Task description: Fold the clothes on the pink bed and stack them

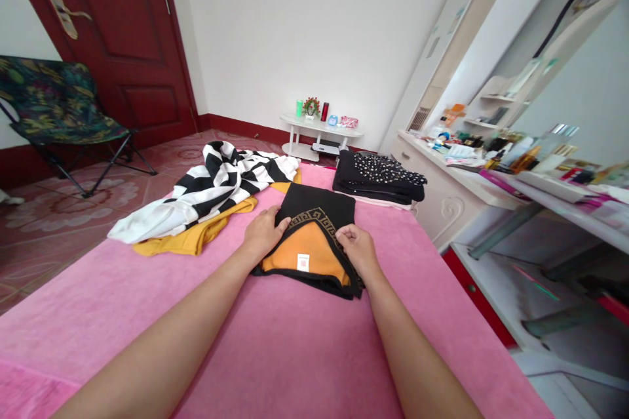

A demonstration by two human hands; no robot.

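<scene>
A black top [322, 199] lies folded into a compact rectangle on the pink bedspread [275, 353]. Its V-shaped neckline has gold key-pattern trim and faces me, showing the orange lining and a white label [303, 262]. On the top's left edge rests my left hand [263, 234], thumb apart and fingers stretched over the cloth. My right hand [358, 250] is at the right side of the neckline, its fingers curled and pinching the trimmed edge.
At left lie a rumpled black-and-white garment [230, 179] and a mustard-yellow garment [196, 232]. Folded black clothes [378, 178] are stacked at the back right. A cluttered dresser [466, 176] stands along the right, a folding chair [63, 107] at left, a small white table [319, 125] beyond.
</scene>
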